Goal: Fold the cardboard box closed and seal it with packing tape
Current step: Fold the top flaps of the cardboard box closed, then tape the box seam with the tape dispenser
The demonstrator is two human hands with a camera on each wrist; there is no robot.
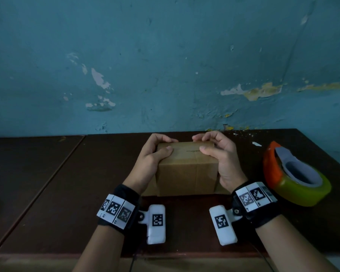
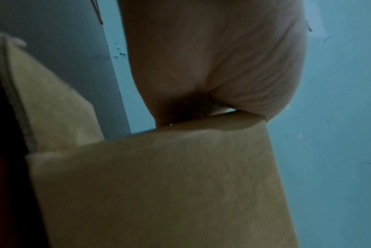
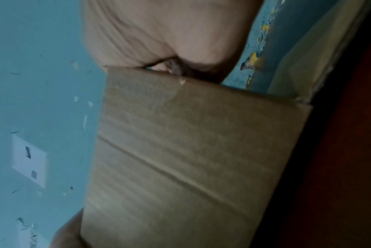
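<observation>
On the dark wooden table (image 1: 47, 193), cardboard box (image 1: 186, 173) at centre, flaps folded shut, left hand (image 1: 153, 154) and right hand (image 1: 220, 154) curled around its top corners, tape dispenser (image 1: 294, 173) near right.

The far side of the cardboard box (image 1: 186, 169) is hidden, and the fingertips curled behind it cannot be seen. Both wrist views are blurred. The tape roll (image 1: 296, 177) near the desk's (image 1: 47, 193) right edge is partly covered by the right wrist band (image 1: 253, 197).
</observation>
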